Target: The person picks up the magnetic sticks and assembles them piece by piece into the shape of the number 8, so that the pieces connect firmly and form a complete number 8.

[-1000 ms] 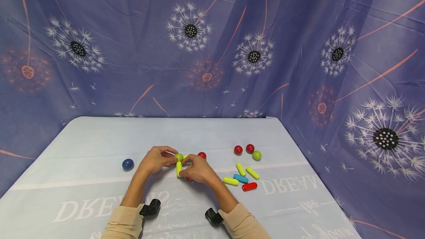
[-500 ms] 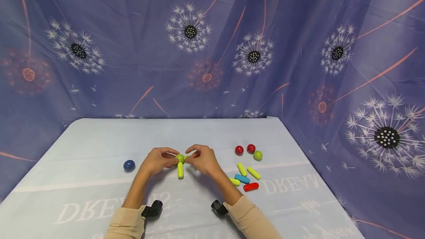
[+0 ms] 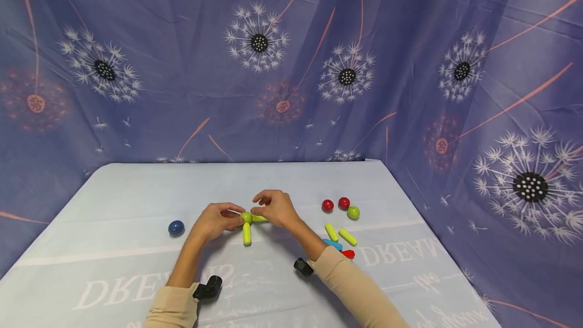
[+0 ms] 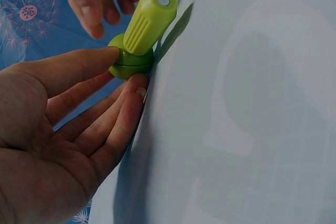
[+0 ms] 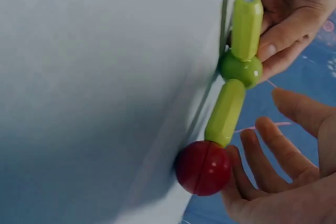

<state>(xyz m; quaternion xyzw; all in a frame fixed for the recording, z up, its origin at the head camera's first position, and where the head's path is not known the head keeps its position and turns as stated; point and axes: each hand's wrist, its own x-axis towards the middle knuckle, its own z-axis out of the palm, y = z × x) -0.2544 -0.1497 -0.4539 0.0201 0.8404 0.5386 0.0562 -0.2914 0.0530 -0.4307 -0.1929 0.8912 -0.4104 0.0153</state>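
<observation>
A green ball (image 3: 246,218) low over the white tabletop is pinched between the thumb and fingers of my left hand (image 3: 216,223). From it one yellow-green rod (image 3: 247,235) points toward me. A second yellow-green rod (image 5: 226,113) runs right from the same ball and ends at a red ball (image 5: 202,168). My right hand (image 3: 279,210) hovers over that second rod, fingers spread and loosely bent, gripping nothing. In the right wrist view its lower fingers lie close beside the red ball. This red ball is hidden behind the right hand in the head view.
A blue ball (image 3: 175,228) lies to the left. On the right are two red balls, a loose green ball (image 3: 353,212), two yellow-green rods, a blue rod (image 3: 334,244) and a red rod (image 3: 348,254), the last two partly behind my right forearm.
My right hand has moved off the front rod to the second rod, then lifted away with fingers apart. The left hand keeps its pinch on the green ball in nearly the same spot.
</observation>
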